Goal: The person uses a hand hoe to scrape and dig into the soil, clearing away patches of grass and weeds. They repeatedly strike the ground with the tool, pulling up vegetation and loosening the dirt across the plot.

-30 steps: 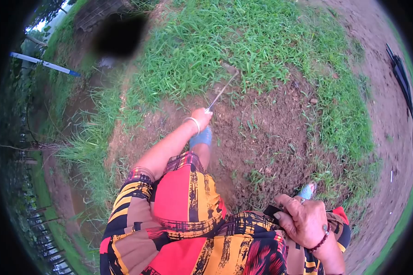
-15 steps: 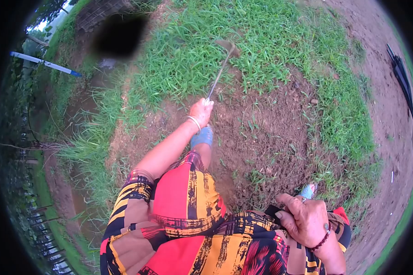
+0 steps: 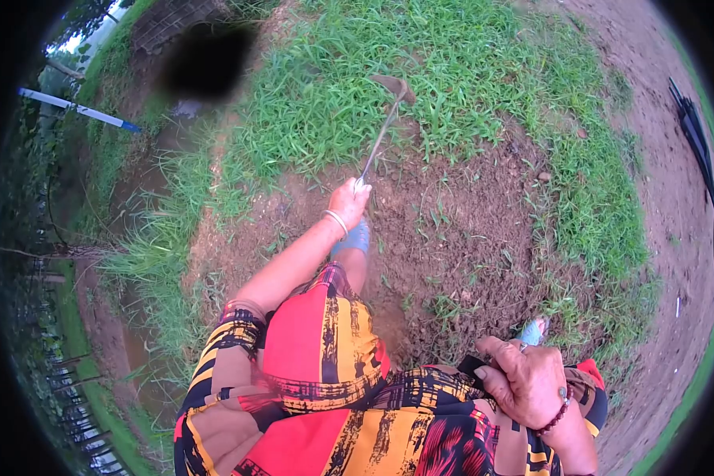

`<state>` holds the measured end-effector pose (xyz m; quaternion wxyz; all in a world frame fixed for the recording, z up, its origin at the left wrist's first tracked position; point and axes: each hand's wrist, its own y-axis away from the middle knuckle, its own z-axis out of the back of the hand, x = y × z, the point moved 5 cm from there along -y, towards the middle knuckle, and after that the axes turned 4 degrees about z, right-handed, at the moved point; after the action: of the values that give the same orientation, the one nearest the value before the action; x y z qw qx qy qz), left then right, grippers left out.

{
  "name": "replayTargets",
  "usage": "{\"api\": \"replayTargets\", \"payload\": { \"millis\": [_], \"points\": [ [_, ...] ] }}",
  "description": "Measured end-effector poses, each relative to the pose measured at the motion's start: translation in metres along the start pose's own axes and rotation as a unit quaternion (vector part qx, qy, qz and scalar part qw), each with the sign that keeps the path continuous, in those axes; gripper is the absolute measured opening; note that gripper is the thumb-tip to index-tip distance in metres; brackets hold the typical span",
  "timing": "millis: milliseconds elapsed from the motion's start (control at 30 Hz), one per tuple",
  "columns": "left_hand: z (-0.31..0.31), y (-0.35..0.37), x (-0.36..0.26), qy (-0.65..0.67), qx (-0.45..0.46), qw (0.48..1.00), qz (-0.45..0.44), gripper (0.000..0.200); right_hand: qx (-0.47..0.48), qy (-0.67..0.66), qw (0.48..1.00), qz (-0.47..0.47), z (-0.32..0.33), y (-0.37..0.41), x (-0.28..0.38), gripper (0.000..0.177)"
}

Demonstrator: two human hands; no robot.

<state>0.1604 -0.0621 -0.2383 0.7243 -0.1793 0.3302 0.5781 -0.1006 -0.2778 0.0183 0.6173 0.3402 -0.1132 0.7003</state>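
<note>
My left hand, with a pale bangle at the wrist, is closed round the thin handle of a small hoe. The curved, soil-brown blade is over the grass, just beyond the dug soil. My right hand, wearing a dark bead bracelet, is closed near my right thigh, its fingers curled beside a small black thing. What it grips, if anything, is hidden.
Green grass borders the soil ahead and to the right. My feet, in blue footwear, are on the soil. A white and blue pole is at left, beside a muddy channel. Black pipes lie at far right.
My left hand has dropped slightly toward me, and the hoe's blade has turned, now showing more clearly above the grass. My right hand is nearly unmoved.
</note>
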Motion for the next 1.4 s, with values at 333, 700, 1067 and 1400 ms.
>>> {"api": "replayTargets", "payload": {
  "millis": [333,700,1067,1400],
  "points": [
    [-0.003,0.02,0.014,-0.076,0.078,0.991,0.083,0.034,0.01,0.006,1.0,0.003,0.0,0.002,0.001,0.029],
    [0.011,0.009,0.019,-0.185,0.1,0.967,0.144,0.035,-0.014,0.006,1.0,-0.007,-0.001,0.007,-0.005,0.03],
    [0.003,-0.009,0.018,-0.124,-0.004,0.99,0.067,0.029,-0.007,0.009,1.0,-0.005,-0.001,0.005,-0.003,0.03],
    [0.012,-0.001,-0.014,-0.029,0.025,0.998,0.052,0.032,0.004,0.016,1.0,-0.002,-0.005,0.007,-0.002,0.03]
  ]
}}
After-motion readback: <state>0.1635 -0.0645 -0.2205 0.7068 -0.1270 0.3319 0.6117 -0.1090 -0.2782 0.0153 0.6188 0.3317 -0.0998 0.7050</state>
